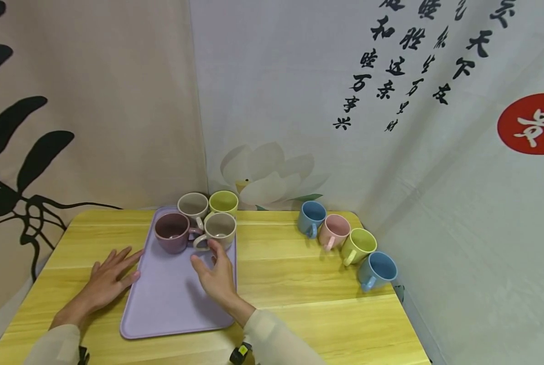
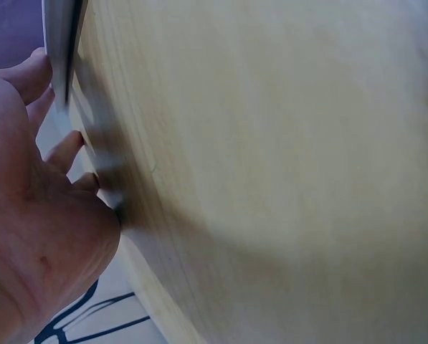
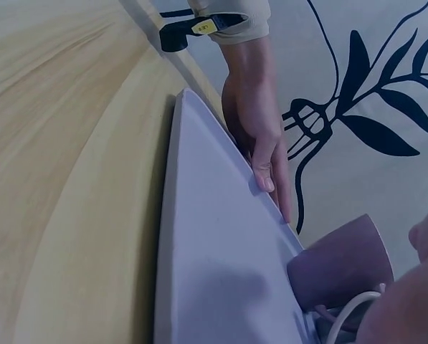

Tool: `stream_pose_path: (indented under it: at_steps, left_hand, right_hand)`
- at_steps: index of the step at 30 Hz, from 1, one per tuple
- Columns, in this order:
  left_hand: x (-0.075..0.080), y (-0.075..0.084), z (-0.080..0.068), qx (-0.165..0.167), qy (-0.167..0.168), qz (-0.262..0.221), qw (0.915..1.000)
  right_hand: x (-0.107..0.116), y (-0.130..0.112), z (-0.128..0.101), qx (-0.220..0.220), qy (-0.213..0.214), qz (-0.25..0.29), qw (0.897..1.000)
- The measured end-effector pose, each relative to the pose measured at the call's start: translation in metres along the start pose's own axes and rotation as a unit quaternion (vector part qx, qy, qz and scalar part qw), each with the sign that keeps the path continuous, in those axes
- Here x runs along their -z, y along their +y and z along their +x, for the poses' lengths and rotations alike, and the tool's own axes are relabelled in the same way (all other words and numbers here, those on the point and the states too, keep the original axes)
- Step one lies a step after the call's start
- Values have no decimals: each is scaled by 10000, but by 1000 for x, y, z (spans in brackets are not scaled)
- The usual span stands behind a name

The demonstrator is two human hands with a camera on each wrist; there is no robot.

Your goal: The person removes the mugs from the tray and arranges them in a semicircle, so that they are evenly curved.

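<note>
Four mugs [image 1: 220, 227] on tray [image 1: 171, 301], beyond hands [image 1: 107, 283] [image 1: 219, 280], nearer right one.

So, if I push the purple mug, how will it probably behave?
The purple mug looks stiff, holding its round shape. Standing upright, it probably slides rather than rolls. Its handle, near the front beige mug, may catch.

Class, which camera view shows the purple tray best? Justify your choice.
The head view: it shows most of the tray, including its near edge and broad surface. The right wrist view shows only a slanted part, including one corner; the left wrist view shows just a bit of rim and surface at top left.
</note>
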State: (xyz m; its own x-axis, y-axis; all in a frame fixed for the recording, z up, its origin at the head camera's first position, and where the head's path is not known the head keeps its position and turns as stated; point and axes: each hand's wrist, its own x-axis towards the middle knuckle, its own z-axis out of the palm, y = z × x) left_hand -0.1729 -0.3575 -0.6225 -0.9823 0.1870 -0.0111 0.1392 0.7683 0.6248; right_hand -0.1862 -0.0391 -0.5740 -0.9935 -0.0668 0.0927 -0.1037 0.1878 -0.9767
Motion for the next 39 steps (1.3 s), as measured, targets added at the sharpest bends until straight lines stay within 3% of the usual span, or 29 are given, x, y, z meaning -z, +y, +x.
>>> stream_pose_path:
  at_steps: [18, 26, 39]
  left_hand:
    - [-1, 0, 0, -68, 69, 15, 10000]
    - [-2, -2, 0, -66, 66, 11, 10000]
    - [-2, -4, 1, -96, 75, -4, 9999]
  right_hand:
    - [-23, 3, 10, -76, 141, -194, 9997]
    - [-27, 8, 14, 48, 168, -319, 9993]
    - [-25, 14, 13, -179, 146, -664, 9975]
